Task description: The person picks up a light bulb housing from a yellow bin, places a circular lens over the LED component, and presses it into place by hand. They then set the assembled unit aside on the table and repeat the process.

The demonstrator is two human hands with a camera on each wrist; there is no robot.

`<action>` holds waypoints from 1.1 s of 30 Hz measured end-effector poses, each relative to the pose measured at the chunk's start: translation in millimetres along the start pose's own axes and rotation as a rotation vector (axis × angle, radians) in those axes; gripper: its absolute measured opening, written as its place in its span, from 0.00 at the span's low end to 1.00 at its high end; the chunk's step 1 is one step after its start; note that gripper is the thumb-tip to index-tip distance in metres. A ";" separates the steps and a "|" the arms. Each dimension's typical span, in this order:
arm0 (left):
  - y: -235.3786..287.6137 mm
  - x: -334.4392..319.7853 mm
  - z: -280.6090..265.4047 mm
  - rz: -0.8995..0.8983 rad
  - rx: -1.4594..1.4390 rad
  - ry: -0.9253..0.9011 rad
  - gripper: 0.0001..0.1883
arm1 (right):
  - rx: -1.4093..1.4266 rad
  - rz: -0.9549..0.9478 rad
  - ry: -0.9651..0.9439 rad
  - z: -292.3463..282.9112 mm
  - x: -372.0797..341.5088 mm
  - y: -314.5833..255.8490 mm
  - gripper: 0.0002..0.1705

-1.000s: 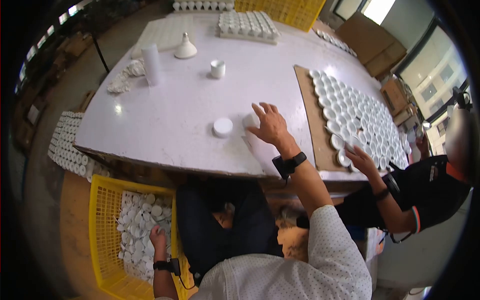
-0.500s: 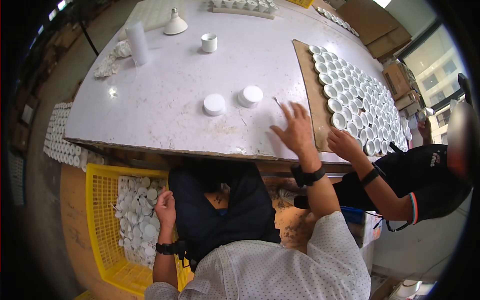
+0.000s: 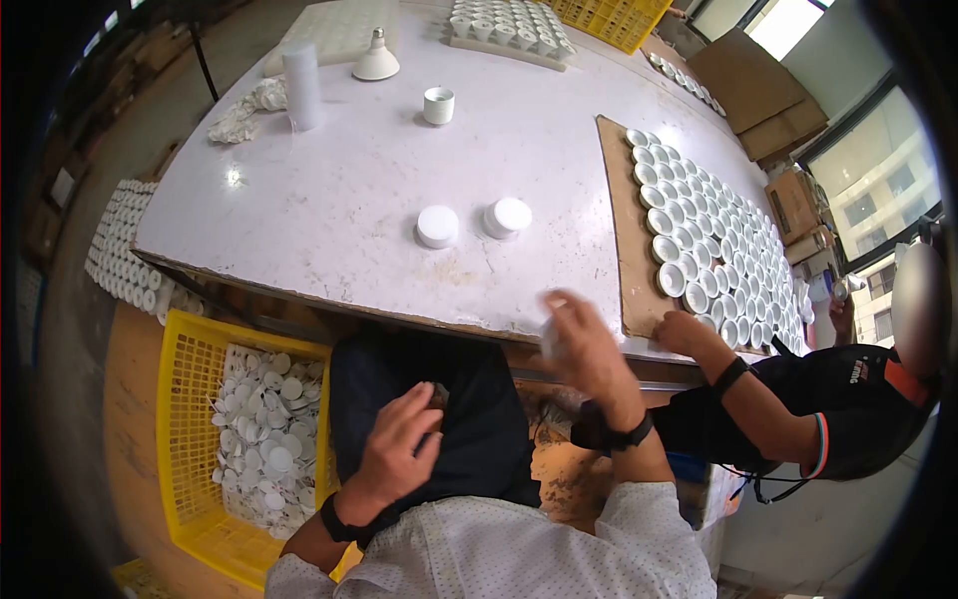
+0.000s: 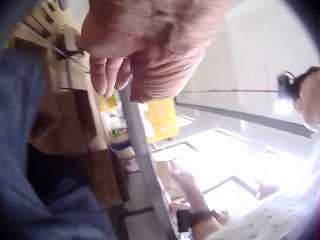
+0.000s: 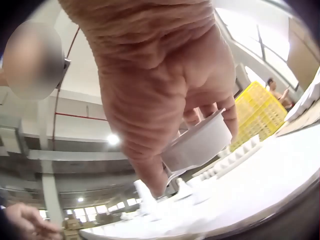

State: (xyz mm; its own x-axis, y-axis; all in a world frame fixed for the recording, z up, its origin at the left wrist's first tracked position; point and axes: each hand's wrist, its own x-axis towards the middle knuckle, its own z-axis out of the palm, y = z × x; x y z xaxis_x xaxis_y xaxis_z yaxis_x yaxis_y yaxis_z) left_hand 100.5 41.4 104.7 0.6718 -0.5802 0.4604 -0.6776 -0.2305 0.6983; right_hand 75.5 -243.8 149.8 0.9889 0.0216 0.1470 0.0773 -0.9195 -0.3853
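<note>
My right hand (image 3: 589, 351) is over the table's front edge, blurred by motion. It pinches a white plastic cup-shaped piece (image 5: 197, 145) between thumb and fingers, as the right wrist view shows. My left hand (image 3: 401, 444) hovers over my lap with relaxed fingers, and nothing shows in it. In the left wrist view its fingers (image 4: 107, 80) hang slightly bent. On the table beyond stand a white round-topped piece (image 3: 437, 227) and, to its right, a slightly taller one (image 3: 507, 217).
A yellow crate (image 3: 180, 449) of white discs (image 3: 269, 439) stands at left. Many white cups (image 3: 699, 230) cover cardboard (image 3: 629, 240) at right, beside another person's hand (image 3: 679, 332). Farther back are a white socket-like cup (image 3: 438, 105), a bulb-shaped piece (image 3: 376, 60) and a translucent cylinder (image 3: 301, 85).
My right hand has left the round pieces, gone right, then drawn back to the table edge with a cup-shaped piece. My left hand has risen from the crate to above my lap.
</note>
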 end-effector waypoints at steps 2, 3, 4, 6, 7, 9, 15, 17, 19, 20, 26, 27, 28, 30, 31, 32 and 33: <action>20.0 15.0 0.7 0.087 0.174 -0.072 0.23 | -0.030 -0.215 -0.171 6.0 1.8 -30.9 0.48; 19.9 15.3 2.9 0.091 0.174 -0.070 0.23 | 0.043 -0.338 -0.190 18.2 0.4 -36.3 0.49; 18.0 15.2 6.6 0.040 0.176 -0.118 0.25 | 0.076 -0.383 -0.254 30.7 -2.1 -42.9 0.50; 11.8 12.7 11.7 -0.013 0.182 -0.156 0.26 | 0.101 -0.505 -0.309 44.9 -3.0 -57.3 0.51; 6.6 8.0 11.7 -0.285 -0.059 -0.352 0.27 | 0.118 -0.551 -0.281 53.6 -3.6 -61.3 0.52; -9.6 1.8 13.3 -0.560 -0.401 -0.575 0.30 | 0.156 -0.613 -0.285 68.3 -5.3 -65.4 0.52; -28.1 -11.3 14.3 -0.473 -0.572 -0.470 0.35 | 0.149 -0.685 -0.413 81.0 -0.9 -84.0 0.58; -22.9 -6.3 7.0 -0.646 -0.733 -0.456 0.37 | 0.173 -0.661 -0.450 74.8 3.9 -86.3 0.56; -36.0 -22.8 15.5 -0.647 -0.793 -0.347 0.38 | 0.198 -0.624 -0.416 52.3 21.1 -78.3 0.52; -39.8 -33.5 18.2 -0.657 -0.852 -0.243 0.39 | 0.232 -0.579 -0.385 40.0 29.6 -70.6 0.48; -40.4 -38.6 7.7 -0.689 -0.918 -0.178 0.35 | 0.203 0.350 0.406 49.2 105.7 70.9 0.23; -41.0 -40.4 9.2 -0.688 -0.928 -0.160 0.34 | 0.308 0.523 0.391 48.0 115.4 80.9 0.26; -42.5 -40.9 9.1 -0.682 -0.934 -0.142 0.34 | 0.545 0.593 0.398 48.4 121.0 83.0 0.30; -43.8 -42.8 7.1 -0.670 -0.886 -0.135 0.34 | 0.503 0.604 0.351 49.6 130.7 87.7 0.30; -43.9 -44.6 6.3 -0.659 -0.840 -0.135 0.35 | 0.504 0.602 0.345 50.0 134.3 87.8 0.30; -46.1 -47.5 7.0 -0.661 -0.840 -0.129 0.35 | 0.562 0.659 0.315 50.0 138.3 88.0 0.29; -50.1 -50.7 9.5 -0.662 -0.823 -0.116 0.36 | 0.621 0.714 0.285 49.2 143.4 87.3 0.29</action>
State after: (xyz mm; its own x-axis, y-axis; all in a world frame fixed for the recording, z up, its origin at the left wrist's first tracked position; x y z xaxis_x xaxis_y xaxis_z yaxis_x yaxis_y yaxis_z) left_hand 97.6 74.9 41.1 0.7708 -0.6136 -0.1715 0.2525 0.0470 0.9665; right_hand 230.3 -301.7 92.5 0.7678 -0.6287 -0.1234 -0.3921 -0.3087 -0.8666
